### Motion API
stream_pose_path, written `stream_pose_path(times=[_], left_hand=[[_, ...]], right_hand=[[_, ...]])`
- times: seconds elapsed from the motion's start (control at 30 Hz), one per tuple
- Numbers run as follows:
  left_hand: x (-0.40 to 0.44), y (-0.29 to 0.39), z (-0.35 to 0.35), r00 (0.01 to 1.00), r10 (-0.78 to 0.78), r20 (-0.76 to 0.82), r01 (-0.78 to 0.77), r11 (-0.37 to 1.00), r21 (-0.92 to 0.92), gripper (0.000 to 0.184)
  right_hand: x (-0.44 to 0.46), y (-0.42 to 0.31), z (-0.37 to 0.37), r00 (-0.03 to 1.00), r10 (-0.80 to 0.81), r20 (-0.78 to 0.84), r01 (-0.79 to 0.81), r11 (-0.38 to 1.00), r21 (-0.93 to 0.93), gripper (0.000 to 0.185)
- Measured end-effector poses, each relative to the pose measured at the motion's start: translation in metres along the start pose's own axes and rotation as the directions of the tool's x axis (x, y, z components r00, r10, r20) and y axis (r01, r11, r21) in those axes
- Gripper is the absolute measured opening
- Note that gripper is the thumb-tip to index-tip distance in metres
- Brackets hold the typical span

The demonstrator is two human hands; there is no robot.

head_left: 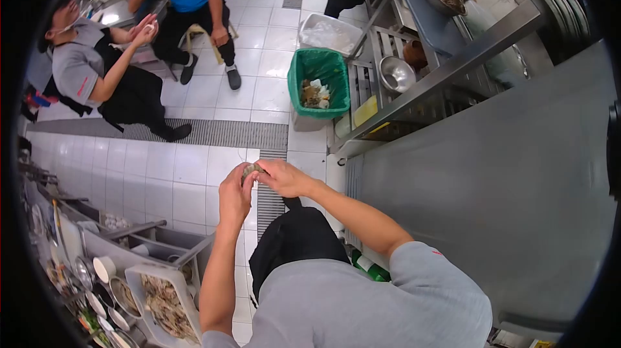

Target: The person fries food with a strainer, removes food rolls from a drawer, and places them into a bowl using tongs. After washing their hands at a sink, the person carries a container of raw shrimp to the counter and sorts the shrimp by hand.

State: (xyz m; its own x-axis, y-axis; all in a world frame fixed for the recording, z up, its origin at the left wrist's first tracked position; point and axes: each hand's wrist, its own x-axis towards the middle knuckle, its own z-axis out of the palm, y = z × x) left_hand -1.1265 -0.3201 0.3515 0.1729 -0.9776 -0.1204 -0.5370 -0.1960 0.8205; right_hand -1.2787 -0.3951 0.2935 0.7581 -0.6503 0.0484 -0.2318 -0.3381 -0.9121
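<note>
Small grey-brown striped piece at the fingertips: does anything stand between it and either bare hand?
Nothing visible does: the left hand and the right hand, both ungloved, touch the grey-brown piece directly.

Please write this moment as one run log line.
left hand: holding small grey-brown shrimp-like piece | right hand: holding same piece | ahead: green-lined rectangular bin

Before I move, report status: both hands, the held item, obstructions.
Left hand and right hand closed together. Small grey-brown, shrimp-like piece held between them. Nothing seen blocking the hands; green-plastic-lined bin ahead, apart from them.
</note>
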Motion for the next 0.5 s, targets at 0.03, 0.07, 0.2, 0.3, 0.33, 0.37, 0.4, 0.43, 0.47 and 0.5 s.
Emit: stream_pose_path(times=[0.03,0.07,0.2,0.3,0.33,0.37,0.4,0.43,0.47,0.5], left_hand=[[0.012,0.001,0.013,1.000,0.006,0.010,-0.005,1.000,-0.002,0.022],[0.023,-0.004,0.028,0.985,0.152,-0.078,-0.144,0.985,0.091,0.021],[0.059,0.000,0.061,0.912,0.377,-0.164,-0.327,0.906,0.270,0.020],[0.079,-0.013,0.073,0.907,0.389,-0.161,-0.308,0.874,0.376,0.019],[0.085,-0.021,0.073,0.908,0.384,-0.165,-0.285,0.857,0.430,0.019],[0.093,-0.034,0.070,0.927,0.300,-0.225,-0.191,0.893,0.407,0.020],[0.097,-0.044,0.065,0.920,0.277,-0.278,-0.182,0.928,0.325,0.022],[0.100,-0.052,0.059,0.910,0.250,-0.332,-0.175,0.955,0.240,0.023],[0.099,-0.058,0.053,0.944,0.109,-0.311,-0.091,0.993,0.070,0.026],[0.096,-0.056,0.049,0.942,0.092,-0.324,-0.072,0.995,0.074,0.026]], right_hand=[[0.000,0.010,-0.006,0.996,-0.005,-0.087,0.007,1.000,0.019,0.023],[0.001,0.020,-0.013,0.994,0.089,-0.057,-0.088,0.996,0.029,0.021],[0.004,0.034,-0.034,0.954,0.264,-0.143,-0.246,0.960,0.132,0.019],[0.011,0.058,-0.051,0.960,0.280,-0.008,-0.272,0.937,0.219,0.018],[0.011,0.055,-0.065,0.940,0.317,0.128,-0.338,0.919,0.201,0.020],[0.010,0.062,-0.075,0.938,0.316,0.141,-0.340,0.918,0.204,0.020],[0.010,0.072,-0.084,0.973,0.206,0.104,-0.210,0.977,0.033,0.018],[0.012,0.086,-0.095,0.993,0.082,0.088,-0.069,0.987,-0.143,0.016],[0.015,0.109,-0.110,1.000,0.013,-0.001,-0.013,0.953,-0.303,0.016],[0.022,0.128,-0.128,0.995,-0.074,-0.074,0.033,0.890,-0.454,0.016]])
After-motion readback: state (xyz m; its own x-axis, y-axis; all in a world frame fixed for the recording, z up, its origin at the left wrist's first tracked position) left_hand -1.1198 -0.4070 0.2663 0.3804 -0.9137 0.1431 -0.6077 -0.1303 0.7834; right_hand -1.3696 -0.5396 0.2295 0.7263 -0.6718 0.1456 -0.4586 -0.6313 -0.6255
